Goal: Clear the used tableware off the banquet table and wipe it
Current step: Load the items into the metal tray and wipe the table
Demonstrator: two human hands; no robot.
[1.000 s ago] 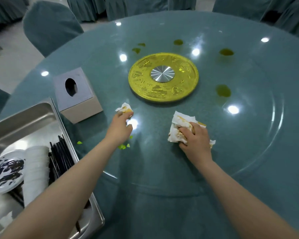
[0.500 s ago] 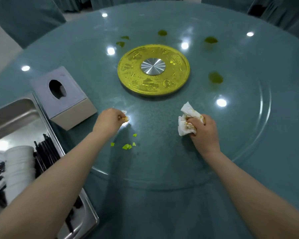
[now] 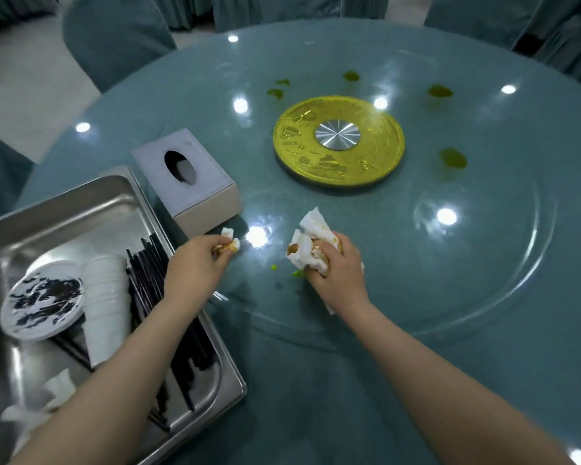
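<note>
Both hands are closed on paper: right hand (image 3: 337,275) clutches a crumpled, sauce-stained tissue wad (image 3: 311,245) pressed low to the glass turntable (image 3: 483,263), left hand (image 3: 193,263) pinches a small tissue scrap (image 3: 230,241) at fingertips, likely a picked-up bit of mess. Wad sits bunched so it can scrub; green crumbs (image 3: 284,270) lie just beside it, between the hands, probably next to be swept up. Metal tray (image 3: 121,203) sits at table edge, left, beside the left forearm, already holding used tableware: patterned plate (image 3: 41,298), stacked white cups (image 3: 106,307), black chopsticks (image 3: 148,273), so clearing looks done and wiping is underway. Tissue box (image 3: 188,172) stands just beyond the tray, handy for refills. Green spills (image 3: 452,158) near gold centre disc (image 3: 339,140) remain unwiped, well apart from hands.
</note>
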